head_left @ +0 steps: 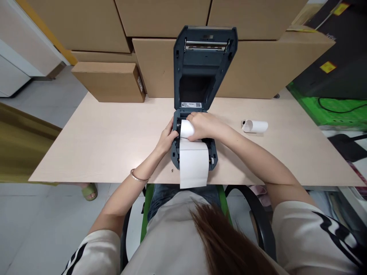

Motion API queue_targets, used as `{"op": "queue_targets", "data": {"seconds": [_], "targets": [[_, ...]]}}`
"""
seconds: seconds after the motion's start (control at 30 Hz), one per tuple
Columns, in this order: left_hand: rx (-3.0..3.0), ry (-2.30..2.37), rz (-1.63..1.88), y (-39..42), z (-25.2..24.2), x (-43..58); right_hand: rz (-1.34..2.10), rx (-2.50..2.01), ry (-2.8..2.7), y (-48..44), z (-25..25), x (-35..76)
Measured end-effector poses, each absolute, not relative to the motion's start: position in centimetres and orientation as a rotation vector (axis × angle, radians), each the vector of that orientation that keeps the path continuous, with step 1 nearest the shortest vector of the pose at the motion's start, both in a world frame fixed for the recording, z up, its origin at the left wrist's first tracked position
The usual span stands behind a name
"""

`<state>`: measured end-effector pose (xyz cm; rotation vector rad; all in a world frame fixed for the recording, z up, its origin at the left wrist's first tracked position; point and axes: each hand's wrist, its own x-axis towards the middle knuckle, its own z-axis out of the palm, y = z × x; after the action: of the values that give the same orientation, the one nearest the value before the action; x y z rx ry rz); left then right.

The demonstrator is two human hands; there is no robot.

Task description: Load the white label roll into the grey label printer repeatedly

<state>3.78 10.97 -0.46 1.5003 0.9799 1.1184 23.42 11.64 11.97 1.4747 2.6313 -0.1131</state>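
Hair [226,244] nearest. Paper strip [194,164] drapes off table [100,145]. Right hand [203,125] cups paper roll [186,129] in open printer [197,68]; left hand [168,137] grips printer side. Roll likely light, crushable: hold ends.

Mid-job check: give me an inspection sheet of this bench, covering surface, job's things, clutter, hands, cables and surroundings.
Surface: pale wooden table, label printer near its front edge.
Job's things: printer lid raised; paper roll in its bay; paper strip hanging over the table's front edge.
Clutter: spare roll on its side, right of the printer.
Hands: left hand at the roll's left end; right hand curled over the roll.
Cables: black cable on the green mat, far right; none seen at the printer.
Surroundings: cardboard boxes stacked behind; sandalled foot below the table's left front.
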Motion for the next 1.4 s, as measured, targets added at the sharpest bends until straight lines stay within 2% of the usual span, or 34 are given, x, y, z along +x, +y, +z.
{"op": "queue_targets", "data": {"seconds": [0.27, 0.37, 0.57, 0.77, 0.9, 1.0, 1.1, 1.23, 1.4], "targets": [[1.513, 0.878, 1.162, 11.1, 0.0, 4.1, 0.03, 1.7, 2.999, 8.2, 18.5, 30.6], [1.511, 0.859, 1.158, 11.1, 0.1, 4.2, 0.004, 1.796, 2.919, 9.1, 19.0, 35.3], [1.51, 0.895, 1.149, 10.8, 0.4, 4.3, -0.208, 1.944, 2.639, 14.5, 12.3, 38.3], [1.494, 0.958, 1.143, 10.9, 0.4, 4.2, -0.486, 1.915, 2.64, 16.2, 6.3, 36.6], [1.519, 0.952, 1.136, 11.0, 0.3, 4.1, -0.631, 1.964, 2.683, 16.2, 5.9, 39.0], [1.539, 0.959, 1.126, 11.0, 0.3, 4.1, -0.772, 2.239, 2.663, 16.5, 6.8, 43.9], [1.535, 0.966, 1.121, 11.1, 0.0, 4.1, -0.776, 2.505, 2.411, 16.8, 7.6, 49.4], [1.517, 0.982, 1.116, 11.2, -0.2, 3.9, -0.792, 2.446, 2.172, 16.9, 7.3, 53.6], [1.53, 0.935, 1.124, 11.2, -0.1, 3.9, -0.744, 2.305, 2.145, 16.8, 5.3, 53.2]]}}
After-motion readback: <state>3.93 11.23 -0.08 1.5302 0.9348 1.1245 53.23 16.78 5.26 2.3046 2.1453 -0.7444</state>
